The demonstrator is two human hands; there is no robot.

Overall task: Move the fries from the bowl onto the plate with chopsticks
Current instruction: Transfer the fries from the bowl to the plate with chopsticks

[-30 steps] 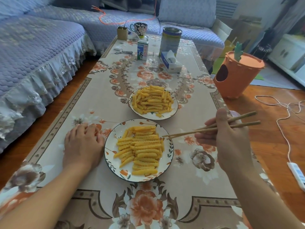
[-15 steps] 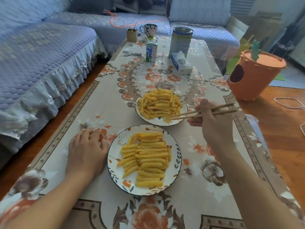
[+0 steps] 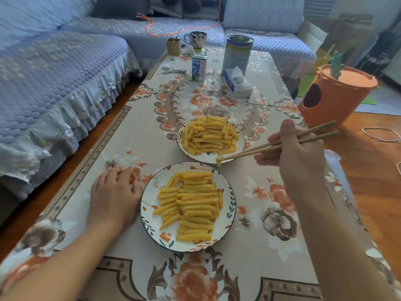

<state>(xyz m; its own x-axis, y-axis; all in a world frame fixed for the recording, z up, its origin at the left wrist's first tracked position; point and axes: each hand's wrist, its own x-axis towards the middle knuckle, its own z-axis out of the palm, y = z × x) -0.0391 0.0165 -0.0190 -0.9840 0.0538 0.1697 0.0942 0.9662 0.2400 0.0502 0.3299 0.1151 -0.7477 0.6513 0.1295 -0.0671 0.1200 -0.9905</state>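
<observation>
A fry (image 3: 218,162) is now pinched at the tips of the chopsticks (image 3: 280,144), which half a second ago were only poking into the near edge of the pile in the bowl (image 3: 211,157). So the pick-up looks done, and what's left for this piece is the short carry to the plate (image 3: 149,210) (the two dishes sit just beside each other, so not much travel is needed).

The chopsticks are gripped by the right hand (image 3: 297,158), fingers and thumb curled around the sticks, tips pressed together on the fry. The left hand (image 3: 114,197) is laid flat on the tablecloth (image 3: 271,246) just beside the plate's left rim, fingers relaxed and holding nothing.

The fry is held just over the bowl's near rim, between bowl and plate. Its long axis seems close to vertical, hanging down from the tips, though it's small and a bit blurred. The sticks run from upper right down to lower left, tips aimed toward the plate. The fries already on the plate are mostly laid left to right in rows, so a turn may be wanted before the drop.
</observation>
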